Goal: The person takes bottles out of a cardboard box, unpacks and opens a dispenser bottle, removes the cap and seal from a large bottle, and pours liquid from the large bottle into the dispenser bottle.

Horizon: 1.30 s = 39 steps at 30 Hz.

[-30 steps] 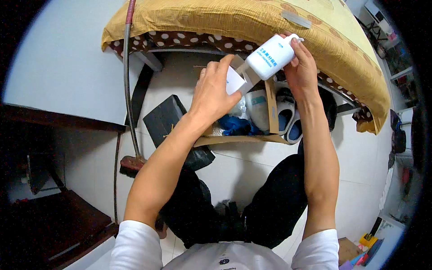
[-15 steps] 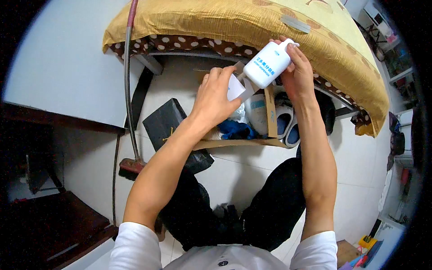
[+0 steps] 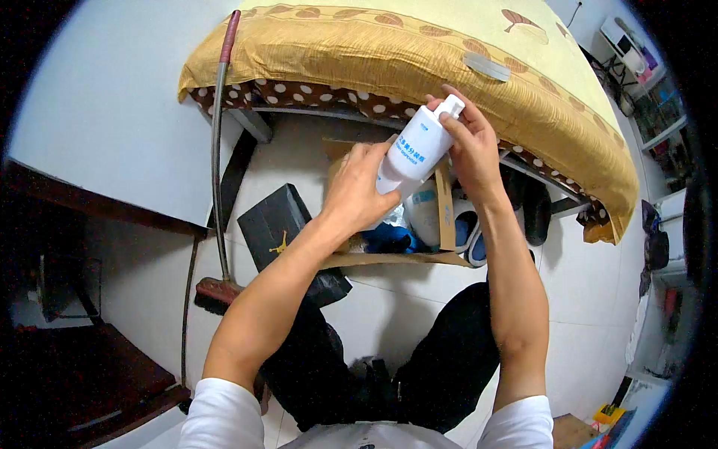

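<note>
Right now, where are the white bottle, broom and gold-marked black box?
White bottle (image 3: pixel 419 141): head view, on its blue-lettered side.
Broom (image 3: pixel 217 157): head view, on its handle.
Black box (image 3: pixel 271 225): head view, on its gold-marked face.

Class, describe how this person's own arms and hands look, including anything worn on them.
The left hand and right hand are both ungloved, with no watch or bracelet visible at either wrist. The left sleeve and right sleeve are white, short and plain, leaving the forearms bare.
</note>
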### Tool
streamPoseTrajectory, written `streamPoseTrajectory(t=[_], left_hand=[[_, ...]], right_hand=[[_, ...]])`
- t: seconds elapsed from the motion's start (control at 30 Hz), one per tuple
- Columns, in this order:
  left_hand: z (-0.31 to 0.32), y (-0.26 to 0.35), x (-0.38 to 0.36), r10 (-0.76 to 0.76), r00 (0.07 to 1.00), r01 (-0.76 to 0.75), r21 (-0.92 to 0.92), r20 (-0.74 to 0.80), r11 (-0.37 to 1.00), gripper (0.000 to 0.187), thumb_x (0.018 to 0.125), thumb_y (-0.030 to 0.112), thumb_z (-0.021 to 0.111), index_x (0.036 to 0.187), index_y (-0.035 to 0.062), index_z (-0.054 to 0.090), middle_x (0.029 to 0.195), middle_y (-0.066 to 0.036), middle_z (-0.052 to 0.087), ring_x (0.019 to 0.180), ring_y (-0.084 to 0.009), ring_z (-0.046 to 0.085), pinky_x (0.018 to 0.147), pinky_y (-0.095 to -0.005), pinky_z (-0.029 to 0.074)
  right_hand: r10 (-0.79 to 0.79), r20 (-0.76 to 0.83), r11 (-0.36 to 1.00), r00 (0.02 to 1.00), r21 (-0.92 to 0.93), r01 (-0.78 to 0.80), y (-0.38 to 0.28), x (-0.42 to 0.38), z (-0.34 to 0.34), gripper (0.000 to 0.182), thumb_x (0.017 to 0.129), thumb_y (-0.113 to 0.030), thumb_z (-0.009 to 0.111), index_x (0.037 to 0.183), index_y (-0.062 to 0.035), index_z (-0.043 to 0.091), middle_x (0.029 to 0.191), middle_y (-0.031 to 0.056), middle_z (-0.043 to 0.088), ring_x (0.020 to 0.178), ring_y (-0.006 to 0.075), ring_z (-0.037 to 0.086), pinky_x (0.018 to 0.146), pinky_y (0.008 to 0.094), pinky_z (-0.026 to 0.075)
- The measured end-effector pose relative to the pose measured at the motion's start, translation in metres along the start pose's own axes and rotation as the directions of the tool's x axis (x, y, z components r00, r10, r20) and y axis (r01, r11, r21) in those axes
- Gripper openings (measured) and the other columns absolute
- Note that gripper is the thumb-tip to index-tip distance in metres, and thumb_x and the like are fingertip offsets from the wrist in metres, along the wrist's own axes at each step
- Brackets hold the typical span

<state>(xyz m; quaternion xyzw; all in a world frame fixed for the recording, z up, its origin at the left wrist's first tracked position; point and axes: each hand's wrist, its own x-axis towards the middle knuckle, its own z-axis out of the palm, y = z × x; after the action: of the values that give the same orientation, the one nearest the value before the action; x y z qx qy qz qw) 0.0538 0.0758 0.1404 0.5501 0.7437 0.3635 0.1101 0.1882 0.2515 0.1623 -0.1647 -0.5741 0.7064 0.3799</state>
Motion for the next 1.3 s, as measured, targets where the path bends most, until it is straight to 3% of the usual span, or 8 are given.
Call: streamPoseTrajectory(t=[0.1, 0.13, 0.23, 0.27, 0.57, 0.87, 1.3], left_hand=[[0.003, -0.005, 0.0, 0.007, 1.0, -0.007, -0.078, 0.01, 0.997, 0.075, 0.077, 0.023, 0.085, 0.143, 0.0002, 0.058, 0.126, -0.024, 0.062, 0.124, -0.0409, 0.06, 0.111, -0.0467, 0.047], [0.003, -0.005, 0.001, -0.02, 0.999, 0.024, -0.095, 0.037, 0.995, 0.075, 0.077, 0.024, 0.085, 0.143, -0.0001, 0.058, 0.127, -0.024, 0.062, 0.124, -0.0407, 0.06, 0.11, -0.0464, 0.047], [0.002, -0.004, 0.001, -0.077, 0.992, 0.09, -0.134, 0.097, 0.987, 0.075, 0.077, 0.028, 0.085, 0.141, -0.0008, 0.059, 0.127, -0.025, 0.062, 0.124, -0.0402, 0.061, 0.109, -0.0456, 0.048], [0.002, -0.005, 0.002, -0.079, 0.992, 0.093, -0.139, 0.101, 0.986, 0.075, 0.077, 0.029, 0.085, 0.141, -0.001, 0.059, 0.127, -0.025, 0.062, 0.123, -0.0403, 0.061, 0.109, -0.0455, 0.048], [0.002, -0.003, 0.001, -0.112, 0.983, 0.135, -0.152, 0.148, 0.979, 0.073, 0.077, 0.036, 0.083, 0.136, -0.0031, 0.062, 0.122, -0.025, 0.063, 0.118, -0.0401, 0.062, 0.107, -0.0466, 0.049], [0.003, -0.006, 0.0, -0.081, 0.991, 0.098, -0.165, 0.108, 0.981, 0.068, 0.076, 0.032, 0.084, 0.132, -0.0031, 0.064, 0.118, -0.023, 0.061, 0.115, -0.039, 0.062, 0.103, -0.046, 0.05], [0.002, -0.003, -0.001, -0.06, 0.992, 0.081, -0.188, 0.111, 0.979, 0.071, 0.077, 0.03, 0.085, 0.137, -0.0018, 0.062, 0.124, -0.023, 0.061, 0.118, -0.0381, 0.062, 0.106, -0.045, 0.049]], right_hand=[[-0.092, 0.05, 0.989, 0.994, -0.113, 0.098, -0.001, -0.005, 0.007, 0.07, 0.102, -0.013, 0.071, 0.162, -0.0004, 0.037, 0.136, 0.0182, 0.069, 0.124, 0.0231, 0.065, 0.109, 0.0389, 0.051], [-0.103, 0.043, 0.969, 0.994, -0.221, 0.11, -0.008, -0.01, 0.014, 0.088, 0.097, -0.015, 0.077, 0.168, -0.006, 0.026, 0.138, 0.0187, 0.065, 0.121, 0.0244, 0.064, 0.107, 0.0403, 0.051], [-0.255, 0.136, 0.856, 0.957, -0.43, 0.288, 0.005, -0.011, 0.013, 0.106, 0.088, -0.018, 0.086, 0.17, -0.0103, 0.02, 0.138, 0.0199, 0.062, 0.12, 0.0281, 0.064, 0.107, 0.0421, 0.051], [-0.261, 0.15, 0.835, 0.954, -0.461, 0.301, 0.008, -0.01, 0.011, 0.121, 0.079, -0.02, 0.093, 0.171, -0.0122, 0.015, 0.138, 0.0218, 0.059, 0.119, 0.031, 0.063, 0.104, 0.0436, 0.052], [-0.226, 0.086, 0.858, 0.97, -0.454, 0.24, 0.004, -0.009, 0.013, 0.099, 0.08, -0.018, 0.092, 0.158, -0.0119, 0.031, 0.12, 0.0187, 0.065, 0.104, 0.0251, 0.067, 0.09, 0.0414, 0.058], [-0.195, 0.084, 0.899, 0.977, -0.383, 0.212, 0.0, -0.01, 0.019, 0.084, 0.088, -0.015, 0.088, 0.153, -0.0098, 0.035, 0.124, 0.0147, 0.064, 0.108, 0.0228, 0.066, 0.093, 0.0409, 0.057], [-0.254, 0.081, 0.895, 0.964, -0.359, 0.266, -0.002, -0.01, 0.021, 0.081, 0.089, -0.012, 0.086, 0.154, -0.0072, 0.037, 0.124, 0.0135, 0.066, 0.111, 0.0225, 0.066, 0.096, 0.0392, 0.057]])
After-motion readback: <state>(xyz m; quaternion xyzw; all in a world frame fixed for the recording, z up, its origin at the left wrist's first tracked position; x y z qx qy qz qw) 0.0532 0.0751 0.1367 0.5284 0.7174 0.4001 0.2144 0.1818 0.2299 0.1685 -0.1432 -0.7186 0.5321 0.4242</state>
